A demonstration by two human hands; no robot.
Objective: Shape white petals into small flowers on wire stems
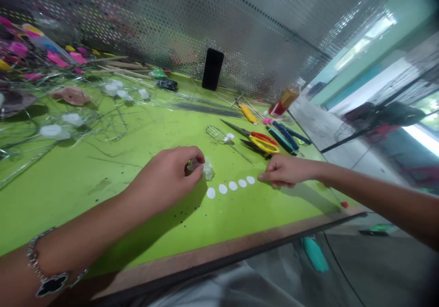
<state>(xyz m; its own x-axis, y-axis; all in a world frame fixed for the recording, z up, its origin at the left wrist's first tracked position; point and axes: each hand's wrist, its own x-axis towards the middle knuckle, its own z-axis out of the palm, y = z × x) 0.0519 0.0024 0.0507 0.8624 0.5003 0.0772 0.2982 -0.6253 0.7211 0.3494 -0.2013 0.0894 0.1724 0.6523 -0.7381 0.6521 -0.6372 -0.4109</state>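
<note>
My left hand is closed, thumb and forefinger pinching a crumpled piece of clear plastic just above the green tabletop. Beneath it and to the right, several small white paper discs lie in a slanting row. At the row's right end is my right hand, its fingers pressed together close beside the last disc; whether anything is between them I cannot make out. A small wire frame with a white piece on its stem lies beyond the discs.
Scissors with red and yellow handles and dark-handled pliers lie behind my right hand. A yellow cutter, a bottle and an upright phone stand farther back. Wire shapes with white pieces spread over the left.
</note>
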